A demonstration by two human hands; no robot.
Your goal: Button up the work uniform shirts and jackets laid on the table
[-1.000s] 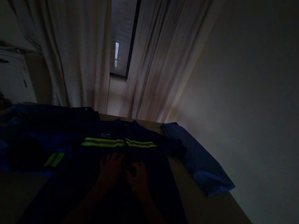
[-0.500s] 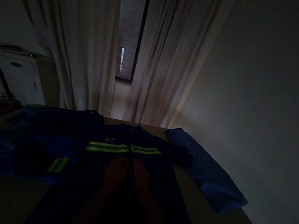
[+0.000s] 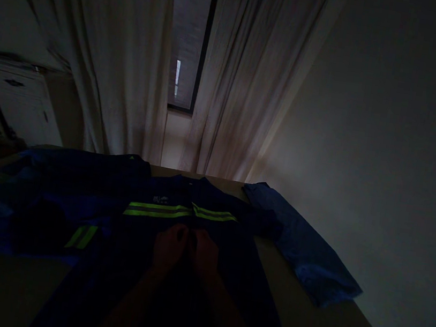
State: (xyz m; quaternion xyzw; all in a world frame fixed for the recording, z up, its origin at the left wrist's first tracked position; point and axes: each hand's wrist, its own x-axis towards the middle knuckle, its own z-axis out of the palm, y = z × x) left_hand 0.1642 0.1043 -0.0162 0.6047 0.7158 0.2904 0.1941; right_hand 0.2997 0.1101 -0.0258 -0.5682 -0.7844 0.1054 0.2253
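A dark blue work jacket (image 3: 208, 230) with yellow-green reflective stripes lies spread out, collar at the far end, with a small pale print on the left of its chest. Just below the chest stripes, my left hand (image 3: 169, 244) is closed on one side of its front opening. Close beside it, my right hand (image 3: 204, 251) is closed on the other side. Both seem to pinch the jacket's front edges, though the dim light hides the exact grip and any fastener. The lower part of the jacket fades into darkness between my forearms.
More blue clothing with reflective stripes (image 3: 81, 236) is heaped on the left. Folded blue trousers or similar cloth (image 3: 306, 252) lie along the wall on the right. Behind are curtains (image 3: 238, 79) around a narrow window (image 3: 189, 35). A white cabinet (image 3: 18, 108) stands at the far left.
The fingers of both hands have curled in more tightly on the jacket front, between the same chest stripes and the hem. The whole view has shifted slightly.
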